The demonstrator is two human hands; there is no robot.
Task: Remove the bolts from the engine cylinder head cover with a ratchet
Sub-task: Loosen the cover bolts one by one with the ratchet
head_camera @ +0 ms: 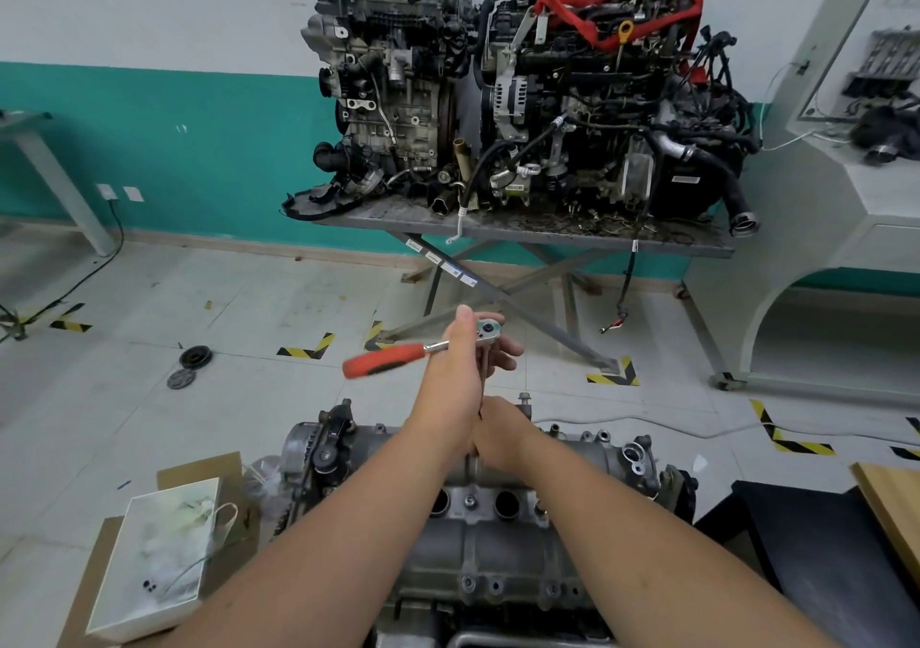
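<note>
Landmark: cylinder head cover [498, 543], grey cast metal, directly below me, running left to right, with round open wells along its top.

Containers:
- Cardboard box [199, 473], left of the cover, flaps open; contents hidden by the item lying over it.
- White paper bag [159, 563] with cord handle, lying flat across the box, left of the cover. Two small dark pieces [149, 585] rest on its face; I cannot tell what they are.

Writing: white labels [440, 259] on the crossed legs of the far worktop [547, 234], beyond the cover; too small to read. No legible brand on the tool.

Task items:
- Ratchet [423, 349], chrome head, red grip, held above the far edge of the cover. The red grip points left and is blurred. A thin extension bar [484, 378] drops from the head toward the cover.
- Bolt [523, 401], standing upright at the far edge of the cover, just right of my hands.

Hands:
- My left hand [460, 369], arm stretched forward over the cover, fingers wrapped round the ratchet head, thumb up.
- My right hand [500, 436], lower, just above the cover's far edge, curled near the foot of the extension bar; whether it actually grips the bar I cannot tell.

Beyond the cover: two complete engines [522, 85] on the far worktop, the right one draped with a red strap [647, 0]. Two dark discs [191, 364] lie on the floor, far left of the cover.
</note>
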